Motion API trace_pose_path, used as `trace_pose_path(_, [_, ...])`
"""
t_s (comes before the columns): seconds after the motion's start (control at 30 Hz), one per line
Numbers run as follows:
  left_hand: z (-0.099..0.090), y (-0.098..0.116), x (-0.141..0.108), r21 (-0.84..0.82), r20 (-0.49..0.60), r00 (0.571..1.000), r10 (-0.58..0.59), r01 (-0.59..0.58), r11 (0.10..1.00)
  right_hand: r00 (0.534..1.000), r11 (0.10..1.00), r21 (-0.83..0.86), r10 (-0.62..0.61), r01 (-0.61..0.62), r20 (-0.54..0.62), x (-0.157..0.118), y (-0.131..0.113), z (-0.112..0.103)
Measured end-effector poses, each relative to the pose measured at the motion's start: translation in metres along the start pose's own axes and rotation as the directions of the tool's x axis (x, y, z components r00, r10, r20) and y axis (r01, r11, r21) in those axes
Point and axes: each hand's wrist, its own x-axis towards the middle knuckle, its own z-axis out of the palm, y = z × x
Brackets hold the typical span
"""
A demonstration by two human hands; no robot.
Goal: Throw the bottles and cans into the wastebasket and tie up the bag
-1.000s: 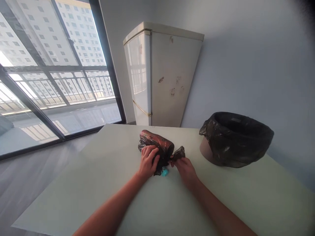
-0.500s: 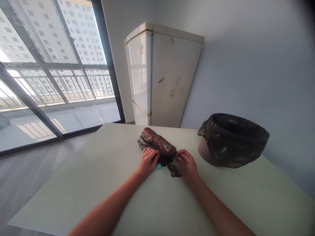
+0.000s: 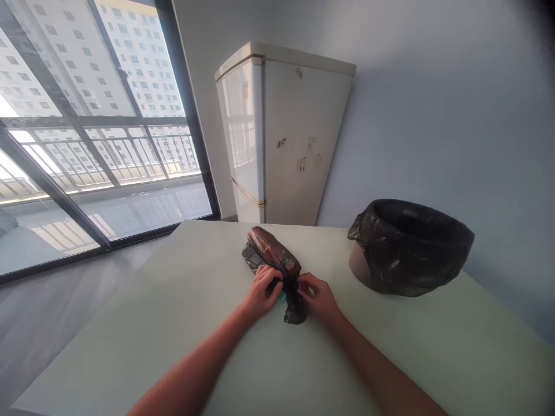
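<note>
A black plastic bag [image 3: 277,254] lies on the table, stretched over something reddish that shows through it. Its gathered neck hangs toward me as a loose, crumpled end [image 3: 296,311]. On the near left side of the bundle, my left hand [image 3: 264,290] pinches the plastic with thumb and curled fingers. From the right, my right hand [image 3: 317,293] grips the bag at its neck, fingertips close to the left hand's. A small teal piece [image 3: 282,296] shows beneath the left hand, mostly hidden; I cannot tell what it is.
A bin lined with a black bag [image 3: 407,248] stands on the table [image 3: 173,323] to the right. Behind the table is a white fridge [image 3: 299,138] with worn marks on its side. Glass doors [image 3: 104,127] are at the left, a wall at the right.
My right hand has moved left and slightly down onto the bag's neck. The loose end now hangs straighter toward me, and the plastic is drawn in between the hands.
</note>
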Motion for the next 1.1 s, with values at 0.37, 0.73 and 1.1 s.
trace_pose_path(0.37, [-0.006,0.001,0.003,0.063,-0.124,0.992,0.0,0.008,0.998,0.945,0.938,0.343,0.148,-0.04,-0.293,0.007,0.001,-0.006])
trace_pose_path(0.73, [0.002,-0.002,0.003,0.202,-0.007,0.998,0.069,-0.066,0.977,0.947,0.876,0.472,0.229,-0.1,-0.224,0.008,-0.002,-0.009])
trace_pose_path(1.1, [0.004,-0.006,0.002,0.233,-0.027,1.0,-0.016,0.022,0.972,0.995,0.981,0.19,0.061,-0.045,-0.082,0.009,0.0,-0.003])
